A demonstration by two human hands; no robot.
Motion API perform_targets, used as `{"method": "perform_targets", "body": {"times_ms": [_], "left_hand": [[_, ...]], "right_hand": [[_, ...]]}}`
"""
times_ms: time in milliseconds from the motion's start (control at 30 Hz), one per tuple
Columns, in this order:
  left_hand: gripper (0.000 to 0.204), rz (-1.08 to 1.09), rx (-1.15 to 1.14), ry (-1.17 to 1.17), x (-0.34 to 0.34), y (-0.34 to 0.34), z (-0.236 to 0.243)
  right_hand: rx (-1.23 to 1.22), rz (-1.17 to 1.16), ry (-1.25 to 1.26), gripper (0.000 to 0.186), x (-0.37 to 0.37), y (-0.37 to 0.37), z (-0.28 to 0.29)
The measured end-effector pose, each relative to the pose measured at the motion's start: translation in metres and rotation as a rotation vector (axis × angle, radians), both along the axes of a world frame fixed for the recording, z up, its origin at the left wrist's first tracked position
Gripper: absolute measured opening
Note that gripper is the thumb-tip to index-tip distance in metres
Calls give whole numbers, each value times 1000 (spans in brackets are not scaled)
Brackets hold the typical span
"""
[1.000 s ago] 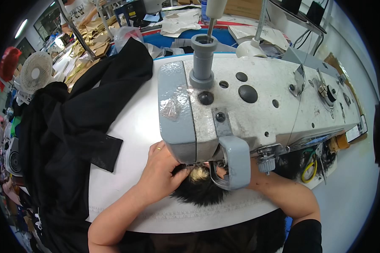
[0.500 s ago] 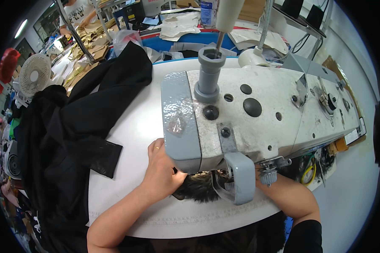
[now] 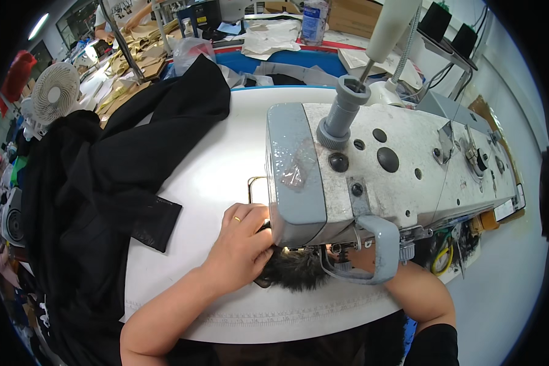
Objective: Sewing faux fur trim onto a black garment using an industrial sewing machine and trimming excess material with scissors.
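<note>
White tabletop: black garment at left; dark fur, seemingly resting, toward front.

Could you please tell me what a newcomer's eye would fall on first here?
Probably the large grey-and-white sewing machine, right of centre over the white table. Next, just left of its head, the left hand, wearing a gold-coloured ring, beside dark fur. Then the black garment sprawling at the left.

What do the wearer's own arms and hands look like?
The left hand wears a gold-coloured ring; the left forearm shows bare, with no cuff in view. The right forearm is bare up to a black sleeve; the right hand is mostly hidden behind the machine.
</note>
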State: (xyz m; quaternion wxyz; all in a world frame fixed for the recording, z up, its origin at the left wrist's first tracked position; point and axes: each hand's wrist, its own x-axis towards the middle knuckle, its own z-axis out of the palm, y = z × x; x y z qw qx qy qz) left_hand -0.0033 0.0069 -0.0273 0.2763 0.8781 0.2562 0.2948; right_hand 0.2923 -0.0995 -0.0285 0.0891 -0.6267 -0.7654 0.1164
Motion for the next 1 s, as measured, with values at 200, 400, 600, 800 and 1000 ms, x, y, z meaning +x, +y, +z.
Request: {"method": "perform_targets", "body": {"times_ms": [200, 400, 600, 800, 1000], "left_hand": [[20, -63, 149, -7, 4, -2, 22], [20, 72, 31, -56, 11, 0, 9], [22, 102, 0, -13, 9, -1, 7], [18, 94, -88, 42, 7, 5, 9], [17, 105, -49, -7, 11, 7, 1]], "right_hand": [[15, 15, 33, 40, -13, 7, 7], [28, 32, 64, 40, -33, 24, 18], [38, 55, 81, 40, -34, 22, 26], [41, 61, 85, 40, -33, 14, 30], [43, 66, 105, 40, -34, 16, 37]]}}
